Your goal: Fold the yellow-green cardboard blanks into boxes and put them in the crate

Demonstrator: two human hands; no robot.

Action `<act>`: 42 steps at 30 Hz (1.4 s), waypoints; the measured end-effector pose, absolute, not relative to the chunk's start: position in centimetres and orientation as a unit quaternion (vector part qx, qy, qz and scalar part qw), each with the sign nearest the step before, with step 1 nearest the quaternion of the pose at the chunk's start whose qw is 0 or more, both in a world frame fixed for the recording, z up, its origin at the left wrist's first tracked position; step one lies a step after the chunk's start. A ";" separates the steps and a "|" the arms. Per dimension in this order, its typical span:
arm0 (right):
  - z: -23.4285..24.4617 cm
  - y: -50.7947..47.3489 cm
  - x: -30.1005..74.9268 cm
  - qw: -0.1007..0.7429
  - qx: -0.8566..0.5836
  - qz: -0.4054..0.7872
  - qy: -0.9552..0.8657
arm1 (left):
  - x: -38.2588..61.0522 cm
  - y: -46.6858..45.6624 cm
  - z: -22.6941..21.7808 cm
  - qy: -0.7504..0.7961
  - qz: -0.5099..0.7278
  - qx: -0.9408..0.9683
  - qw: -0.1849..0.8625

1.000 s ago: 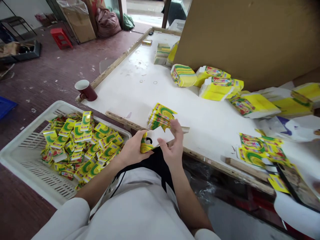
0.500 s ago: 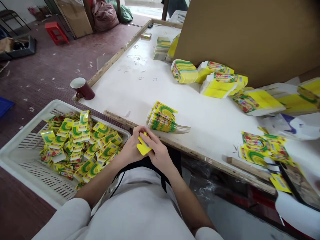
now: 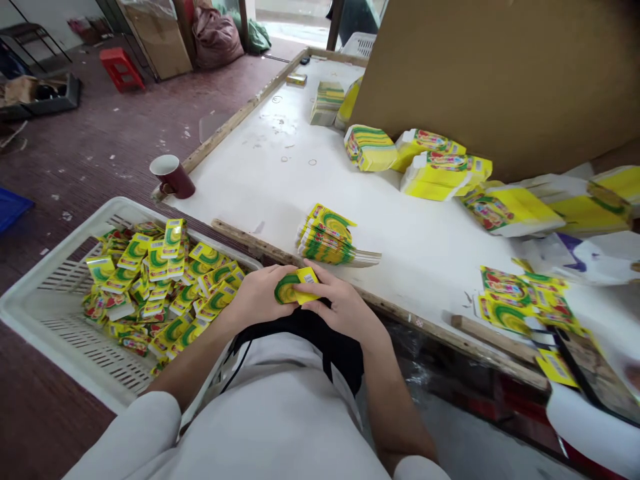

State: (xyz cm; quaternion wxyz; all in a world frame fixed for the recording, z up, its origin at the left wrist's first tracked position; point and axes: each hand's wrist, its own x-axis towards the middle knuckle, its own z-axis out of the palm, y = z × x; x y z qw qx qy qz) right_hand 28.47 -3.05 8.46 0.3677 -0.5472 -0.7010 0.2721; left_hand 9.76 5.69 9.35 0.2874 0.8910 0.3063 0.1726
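My left hand (image 3: 260,293) and my right hand (image 3: 343,303) meet just in front of the table's near edge, both closed around one small yellow and green carton (image 3: 295,288) that is folded into a box shape. A fanned stack of flat yellow and green carton blanks (image 3: 327,235) lies on the white table (image 3: 280,173) just beyond my hands. To my left stands a white plastic crate (image 3: 60,320) holding several folded small cartons (image 3: 160,280).
A dark red mug (image 3: 173,177) sits at the table's left edge. Bundles of flat blanks (image 3: 440,167) line the foot of a tall brown cardboard sheet (image 3: 500,73). More loose blanks (image 3: 520,300) lie at the right. A red stool (image 3: 120,67) stands on the floor.
A second ago my hands held a flat white-backed blank at the stack. They have drawn back toward me and folded it into a compact box held between both hands.
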 end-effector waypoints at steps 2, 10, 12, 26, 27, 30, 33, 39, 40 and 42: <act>8.2 -2.6 27.7 0.391 -0.555 0.273 -0.681 | 10.0 5.6 9.4 0.310 0.179 0.894 0.269; 7.4 -0.1 28.4 0.463 -0.610 0.139 -0.628 | 2.9 8.4 8.2 0.452 0.038 0.878 0.155; 7.0 1.0 31.1 0.455 -0.683 0.044 -0.569 | 0.6 9.4 7.7 0.513 0.031 0.850 0.116; 7.9 -0.7 29.6 0.432 -0.695 0.051 -0.572 | 11.1 6.2 6.2 0.291 0.292 0.657 0.631; 8.2 -1.3 28.3 0.452 -0.666 0.100 -0.586 | 12.0 5.8 6.3 0.281 0.332 0.618 0.655; 8.1 -2.4 24.5 0.532 -0.581 0.233 -0.570 | 14.1 4.8 7.4 0.279 0.447 0.497 0.690; 7.3 -2.6 22.3 0.595 -0.517 0.349 -0.507 | 15.0 4.5 8.5 0.269 0.528 0.437 0.677; 6.5 -1.4 23.4 0.597 -0.463 0.453 -0.474 | 14.0 5.1 7.6 0.340 0.504 0.526 0.595; 6.5 -1.3 23.8 0.594 -0.478 0.444 -0.471 | 13.7 5.1 7.2 0.349 0.486 0.541 0.591; 6.4 -1.3 24.8 0.592 -0.520 0.395 -0.472 | 13.2 5.1 6.4 0.361 0.465 0.558 0.585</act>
